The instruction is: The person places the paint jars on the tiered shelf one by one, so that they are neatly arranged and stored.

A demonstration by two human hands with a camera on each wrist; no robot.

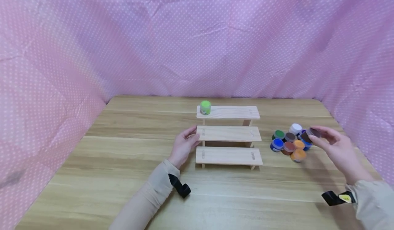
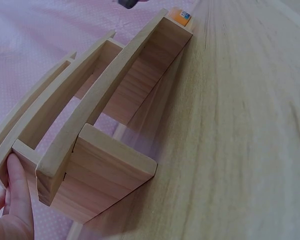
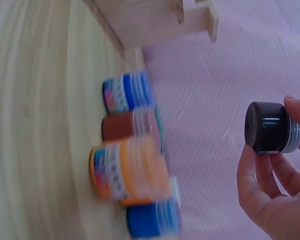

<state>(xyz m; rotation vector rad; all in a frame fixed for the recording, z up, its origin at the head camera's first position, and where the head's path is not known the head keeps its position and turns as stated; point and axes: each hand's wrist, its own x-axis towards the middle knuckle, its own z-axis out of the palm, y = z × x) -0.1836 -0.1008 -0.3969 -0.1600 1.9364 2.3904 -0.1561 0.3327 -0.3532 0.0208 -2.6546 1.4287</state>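
A three-tier wooden display stand [image 1: 228, 134] stands on the table. My left hand [image 1: 183, 144] pinches the left end of its middle board, and fingers [image 2: 20, 195] show against that end in the left wrist view. A light green paint jar [image 1: 205, 107] sits on the top board, at its left. On the right, my right hand [image 1: 338, 149] holds a dark brown paint jar [image 3: 270, 127] between thumb and fingertips, raised above a cluster of jars. That cluster includes blue [image 1: 276, 145], reddish-brown [image 1: 288, 148], orange [image 1: 298, 155], green [image 1: 278, 135] and white [image 1: 296, 129] jars.
The wood-grain table [image 1: 101, 165] extends left and in front of the stand. A pink dotted cloth [image 1: 197, 45] hangs behind the table and along both sides. Each wrist wears a black strap-like mount [image 1: 180, 186].
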